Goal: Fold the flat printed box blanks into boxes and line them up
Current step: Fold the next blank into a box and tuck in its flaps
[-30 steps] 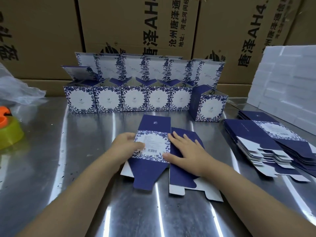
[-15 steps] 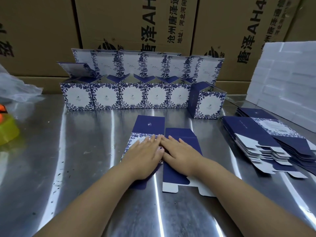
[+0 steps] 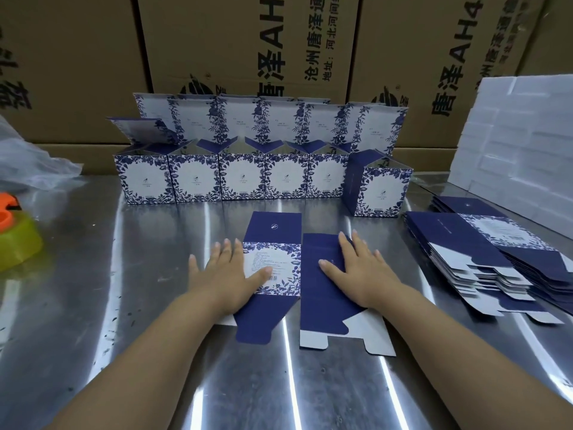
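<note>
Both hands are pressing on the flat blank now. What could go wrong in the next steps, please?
1. The blank lies under the flat left hand and right hand on a glossy metal table; it may slide when raised.
2. The last box stands turned, ahead of the row of boxes; the line may drift.
3. The fanned stack of blanks lies near the right forearm and may be swept.

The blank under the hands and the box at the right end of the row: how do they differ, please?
The blank lies flat on the table under the left hand and right hand; the end box stands upright. The blank shows a barcode panel; the end box shows a round white medallion. Both carry navy and white floral print.
</note>
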